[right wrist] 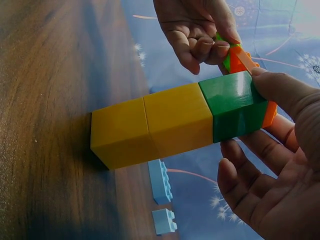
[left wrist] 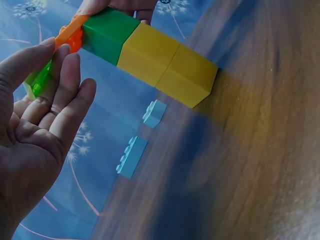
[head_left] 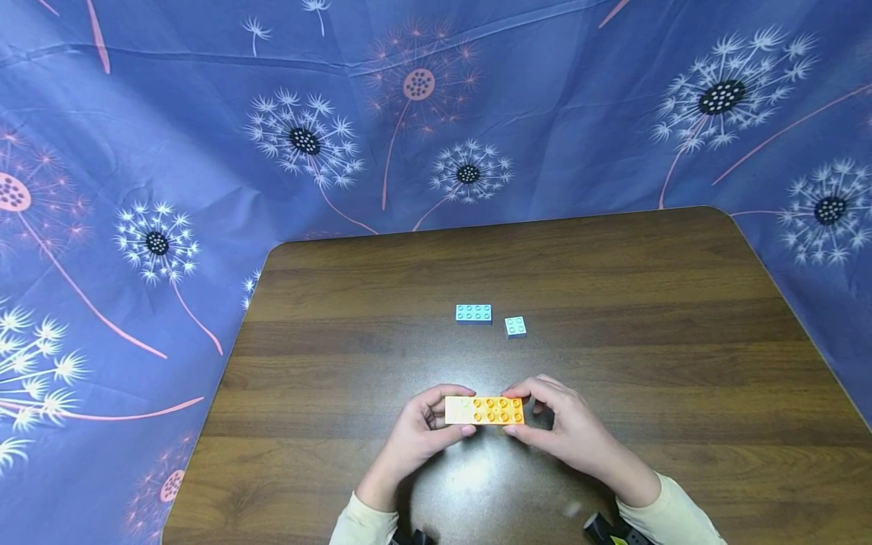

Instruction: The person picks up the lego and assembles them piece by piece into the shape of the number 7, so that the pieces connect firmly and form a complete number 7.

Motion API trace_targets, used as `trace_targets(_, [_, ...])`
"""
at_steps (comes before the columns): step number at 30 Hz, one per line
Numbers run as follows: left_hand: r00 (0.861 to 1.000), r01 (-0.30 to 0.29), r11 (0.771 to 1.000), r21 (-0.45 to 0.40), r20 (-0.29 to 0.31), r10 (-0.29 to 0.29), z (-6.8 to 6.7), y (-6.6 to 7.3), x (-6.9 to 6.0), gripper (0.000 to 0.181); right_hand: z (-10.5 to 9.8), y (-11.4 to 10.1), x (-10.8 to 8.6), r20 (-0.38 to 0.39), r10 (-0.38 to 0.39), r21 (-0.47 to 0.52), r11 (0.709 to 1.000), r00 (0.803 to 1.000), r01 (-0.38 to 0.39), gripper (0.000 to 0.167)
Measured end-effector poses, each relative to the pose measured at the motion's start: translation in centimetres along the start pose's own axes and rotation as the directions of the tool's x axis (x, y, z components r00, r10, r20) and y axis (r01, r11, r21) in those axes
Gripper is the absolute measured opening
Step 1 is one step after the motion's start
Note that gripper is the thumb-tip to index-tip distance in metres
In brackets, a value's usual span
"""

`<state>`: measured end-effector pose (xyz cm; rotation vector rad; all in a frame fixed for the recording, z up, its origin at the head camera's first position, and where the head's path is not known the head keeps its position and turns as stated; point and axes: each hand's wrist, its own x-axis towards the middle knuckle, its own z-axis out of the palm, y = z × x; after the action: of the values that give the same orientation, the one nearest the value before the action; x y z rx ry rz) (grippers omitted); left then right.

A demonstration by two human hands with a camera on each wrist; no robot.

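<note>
Both hands hold a tower of toy building bricks near its top. An orange studded brick (head_left: pixel 497 410) lies across the top, its left part jutting out. Below it come a dark green block (right wrist: pixel 234 105) and two yellow blocks (left wrist: pixel 148 54), which reach down to about the tabletop; contact is unclear. My left hand (head_left: pixel 418 431) pinches the jutting left end, where a bright green brick (left wrist: pixel 41 80) shows, partly hidden by fingers. My right hand (head_left: pixel 572 431) grips the right end between thumb and fingers, around the orange brick and the dark green block.
Beyond the hands, a longer light blue brick (head_left: pixel 473 313) and a small square light blue brick (head_left: pixel 515 326) lie apart on the brown wooden table (head_left: pixel 327 341). A blue cloth (head_left: pixel 545 113) with dandelion prints hangs behind the table and at its sides.
</note>
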<state>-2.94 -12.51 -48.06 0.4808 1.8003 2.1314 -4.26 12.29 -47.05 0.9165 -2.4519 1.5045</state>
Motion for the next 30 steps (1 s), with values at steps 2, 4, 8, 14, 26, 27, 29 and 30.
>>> trace_targets(2, [1.000,0.004,1.000,-0.006,-0.013,-0.004,0.12,-0.09,0.02,0.043,0.02,0.04,0.01,-0.001,0.002,0.000,1.000,1.000,-0.002,0.043])
trace_targets(4, [1.000,-0.006,1.000,-0.009,-0.024,0.006,0.24,-0.21,0.03,0.042,0.04,0.09,0.02,-0.001,0.003,-0.001,1.000,1.000,-0.003,0.043])
trace_targets(8, [0.999,-0.008,1.000,-0.009,-0.050,0.008,0.43,-0.35,0.05,0.041,0.07,0.16,0.05,-0.004,-0.007,-0.001,1.000,1.000,0.007,0.043])
trace_targets(14, [0.997,0.002,1.000,0.007,-0.083,-0.002,0.62,-0.47,0.11,0.041,0.08,0.21,0.11,-0.011,-0.028,-0.001,1.000,1.000,0.028,0.044])
trace_targets(26, [0.995,-0.035,0.999,0.033,-0.089,0.037,0.65,-0.87,0.04,0.039,-0.03,0.08,0.08,0.013,-0.008,-0.018,1.000,1.000,0.008,0.043])
trace_targets(27, [0.995,-0.035,0.999,0.034,-0.090,0.038,0.67,-0.86,0.03,0.039,-0.04,0.07,0.09,0.012,-0.011,-0.018,1.000,1.000,0.011,0.043])
trace_targets(29, [0.995,-0.032,0.999,0.036,-0.094,0.036,0.72,-0.84,0.03,0.039,-0.06,0.08,0.11,0.006,-0.022,-0.017,1.000,1.000,0.022,0.044])
trace_targets(30, [0.995,-0.031,0.999,0.035,-0.094,0.034,0.74,-0.82,0.02,0.039,-0.06,0.09,0.12,0.005,-0.026,-0.016,1.000,1.000,0.026,0.044])
